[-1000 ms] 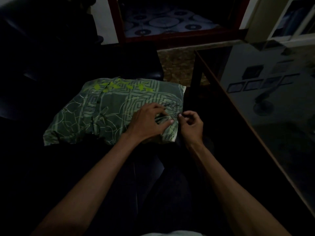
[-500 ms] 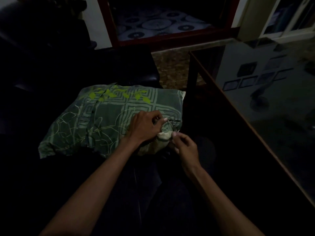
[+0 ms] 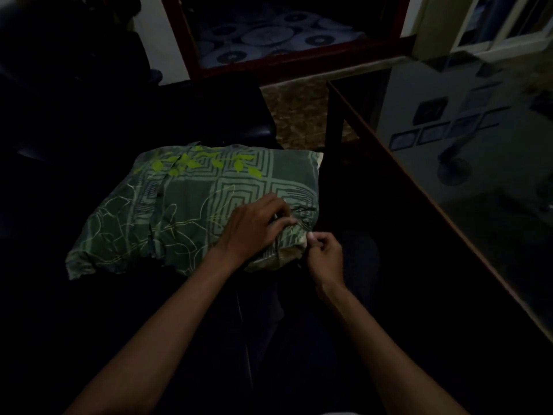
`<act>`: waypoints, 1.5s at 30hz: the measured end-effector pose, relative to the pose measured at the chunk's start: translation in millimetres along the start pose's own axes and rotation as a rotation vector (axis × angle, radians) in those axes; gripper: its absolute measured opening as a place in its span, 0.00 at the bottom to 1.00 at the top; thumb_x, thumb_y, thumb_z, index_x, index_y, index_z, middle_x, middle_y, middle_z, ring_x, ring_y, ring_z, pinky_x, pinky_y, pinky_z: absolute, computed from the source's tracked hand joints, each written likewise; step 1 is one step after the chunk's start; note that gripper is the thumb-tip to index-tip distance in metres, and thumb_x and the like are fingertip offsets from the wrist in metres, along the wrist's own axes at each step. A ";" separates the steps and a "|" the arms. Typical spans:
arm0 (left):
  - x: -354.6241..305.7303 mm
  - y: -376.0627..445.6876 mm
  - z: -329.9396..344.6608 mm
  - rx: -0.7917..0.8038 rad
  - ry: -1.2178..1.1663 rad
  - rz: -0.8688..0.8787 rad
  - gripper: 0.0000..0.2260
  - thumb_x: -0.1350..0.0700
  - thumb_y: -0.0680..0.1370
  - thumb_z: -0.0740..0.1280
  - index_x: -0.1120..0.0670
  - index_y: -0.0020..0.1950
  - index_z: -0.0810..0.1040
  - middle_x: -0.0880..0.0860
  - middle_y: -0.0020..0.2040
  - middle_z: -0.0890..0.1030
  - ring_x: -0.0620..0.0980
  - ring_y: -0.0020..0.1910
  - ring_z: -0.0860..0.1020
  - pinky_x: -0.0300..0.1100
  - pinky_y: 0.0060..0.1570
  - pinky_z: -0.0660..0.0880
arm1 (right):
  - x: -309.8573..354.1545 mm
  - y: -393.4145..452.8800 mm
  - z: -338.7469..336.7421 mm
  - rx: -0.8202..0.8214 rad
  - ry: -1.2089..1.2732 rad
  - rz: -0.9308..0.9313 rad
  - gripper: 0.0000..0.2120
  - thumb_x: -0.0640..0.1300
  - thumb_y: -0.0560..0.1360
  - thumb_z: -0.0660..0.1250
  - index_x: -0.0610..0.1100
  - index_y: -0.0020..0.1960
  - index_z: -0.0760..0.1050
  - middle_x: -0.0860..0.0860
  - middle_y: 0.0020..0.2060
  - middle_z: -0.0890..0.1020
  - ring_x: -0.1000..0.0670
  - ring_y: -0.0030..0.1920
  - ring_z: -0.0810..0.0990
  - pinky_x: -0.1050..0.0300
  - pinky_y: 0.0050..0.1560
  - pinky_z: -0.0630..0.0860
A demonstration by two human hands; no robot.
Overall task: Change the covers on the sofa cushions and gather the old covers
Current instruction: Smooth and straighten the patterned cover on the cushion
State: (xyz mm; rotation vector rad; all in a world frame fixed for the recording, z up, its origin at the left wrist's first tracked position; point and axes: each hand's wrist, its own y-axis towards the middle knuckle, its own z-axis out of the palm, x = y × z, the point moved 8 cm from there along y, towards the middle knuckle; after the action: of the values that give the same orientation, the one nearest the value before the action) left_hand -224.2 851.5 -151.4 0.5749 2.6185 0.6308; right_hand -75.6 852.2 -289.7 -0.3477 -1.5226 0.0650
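Observation:
A sofa cushion in a green cover (image 3: 185, 211) with pale line patterns and bright green leaves lies on my dark lap. My left hand (image 3: 254, 226) rests on its near right corner, fingers curled and bunching the cover fabric. Just right of that, my right hand (image 3: 324, 256) pinches the cover's edge at the corner, where a pale bit of the inner cushion (image 3: 302, 241) shows. The room is dim, so the fingertips are hard to make out.
A dark sofa seat (image 3: 89, 121) spreads to the left and behind the cushion. A glass-topped table with a wooden rim (image 3: 425, 202) runs along the right. Patterned floor (image 3: 299, 115) and a red-framed opening (image 3: 299, 55) lie beyond.
The cushion has shifted a little nearer to me. My right hand dropped from the cover's top edge to the near corner and has bared a pale bit of the inner cushion. My left hand keeps its grip.

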 end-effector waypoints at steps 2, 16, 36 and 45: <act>-4.1 -3.7 5.0 -0.002 0.036 0.064 0.05 0.51 0.79 0.72 0.52 0.48 0.79 0.47 0.49 0.78 0.48 0.40 0.78 0.43 0.29 0.71 | 0.3 2.3 1.0 -0.019 -0.038 0.000 0.06 0.41 0.82 0.65 0.43 0.47 0.77 0.47 0.41 0.82 0.52 0.40 0.82 0.62 0.37 0.76; -25.6 -49.3 6.0 0.132 0.129 0.017 0.24 0.36 0.74 0.69 0.50 0.63 0.80 0.46 0.62 0.79 0.46 0.66 0.74 0.47 0.62 0.68 | -2.7 6.0 5.2 0.012 -0.033 0.059 0.10 0.36 0.80 0.65 0.46 0.41 0.74 0.49 0.36 0.80 0.52 0.38 0.79 0.59 0.40 0.76; -44.1 16.5 -70.8 -0.090 0.181 -0.137 0.18 0.60 0.63 0.70 0.59 0.53 0.81 0.58 0.46 0.83 0.60 0.43 0.81 0.47 0.41 0.74 | 96.8 -13.7 18.3 0.174 0.300 0.047 0.13 0.35 0.82 0.64 0.40 0.39 0.71 0.44 0.35 0.76 0.56 0.30 0.79 0.66 0.30 0.77; -94.1 105.1 -263.0 -0.497 -0.012 -0.101 0.12 0.58 0.69 0.63 0.59 0.49 0.80 0.55 0.41 0.82 0.54 0.38 0.81 0.48 0.36 0.77 | 345.6 -69.2 13.4 0.240 0.195 -0.764 0.06 0.39 0.81 0.68 0.44 0.45 0.76 0.55 0.33 0.82 0.59 0.35 0.81 0.61 0.38 0.78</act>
State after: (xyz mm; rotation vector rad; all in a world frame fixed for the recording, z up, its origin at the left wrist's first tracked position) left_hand -232.5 803.5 143.1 0.2873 2.3292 1.1855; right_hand -81.2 877.7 62.1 0.4184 -1.3498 -0.3759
